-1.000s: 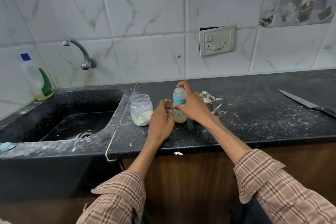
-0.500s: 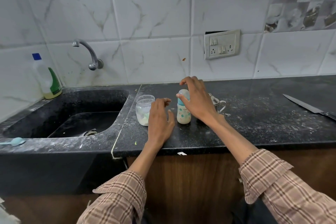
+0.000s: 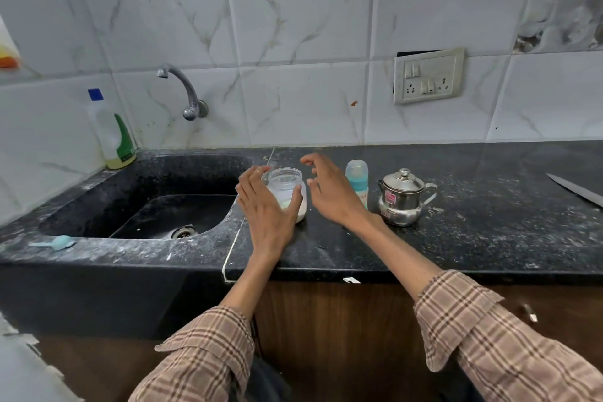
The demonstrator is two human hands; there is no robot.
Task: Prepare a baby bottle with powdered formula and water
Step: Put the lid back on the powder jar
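I see my left hand [image 3: 266,206] wrapped around the near side of a small clear glass jar [image 3: 288,188], thumb on its right flank and fingers curving round the left, so it grips the jar where it stands on the counter [image 3: 473,238]. The jar is round and squat, open at the top, with a layer of pale powder lying in the bottom. My right hand [image 3: 329,194] hovers just right of the jar with fingers spread and loosely bent, holding nothing; I cannot tell whether a fingertip brushes the glass. Behind that hand stands the baby bottle [image 3: 358,184], upright, a slim cylinder with a translucent blue domed cap and a pale printed body, its lower part hidden by my wrist. Just right of it sits a small steel pot [image 3: 403,197], shiny and bulbous, with a knobbed lid, a looped handle and a pink sticker on its side. The counter is black speckled stone dusted with white powder. To the left is a black sink [image 3: 140,202] of the same stone, and a light blue plastic scoop [image 3: 57,242] lies on its front ledge. A knife [image 3: 576,189] blade lies flat at the far right edge.
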